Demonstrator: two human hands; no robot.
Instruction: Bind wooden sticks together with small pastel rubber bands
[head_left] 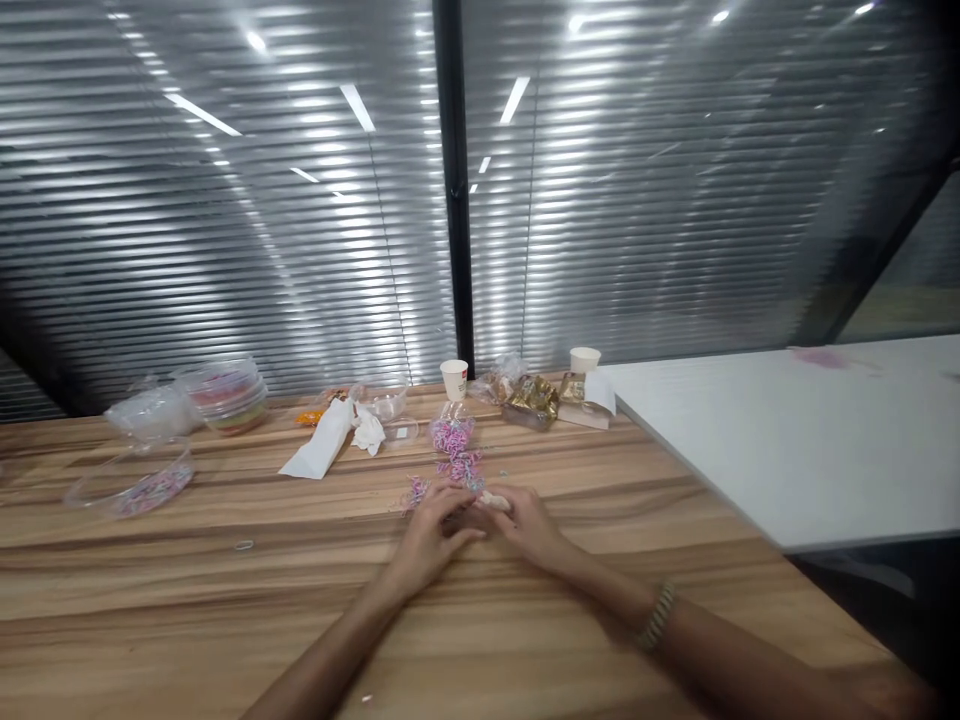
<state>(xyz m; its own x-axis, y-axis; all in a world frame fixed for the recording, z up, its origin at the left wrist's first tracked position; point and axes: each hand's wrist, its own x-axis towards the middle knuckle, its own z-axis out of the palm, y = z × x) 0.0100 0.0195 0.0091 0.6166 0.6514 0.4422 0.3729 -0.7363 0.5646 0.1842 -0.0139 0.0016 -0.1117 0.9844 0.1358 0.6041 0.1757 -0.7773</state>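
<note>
My left hand (435, 528) rests on the wooden table, fingers bent over the near edge of a loose pile of small pink, purple and blue loop-like pieces (459, 466). Its thumb is held apart from the fingers. Close on the right, my right hand (529, 526) has its fingers curled around a small whitish thing (494, 500), too blurred to name. The fingertips of both hands nearly meet. More such pieces (415, 492) lie left of my left hand. Just behind the pile stands a clear bag (452, 432) of the same pieces.
Along the back are a paper cup (454, 380), another cup (585, 359), gold wrappers (532, 402) and white tissue (324, 440). Leftward are stacked clear tubs (225, 392) and an open clear container (129, 478) with colourful pieces. A white table (795, 440) adjoins on the right.
</note>
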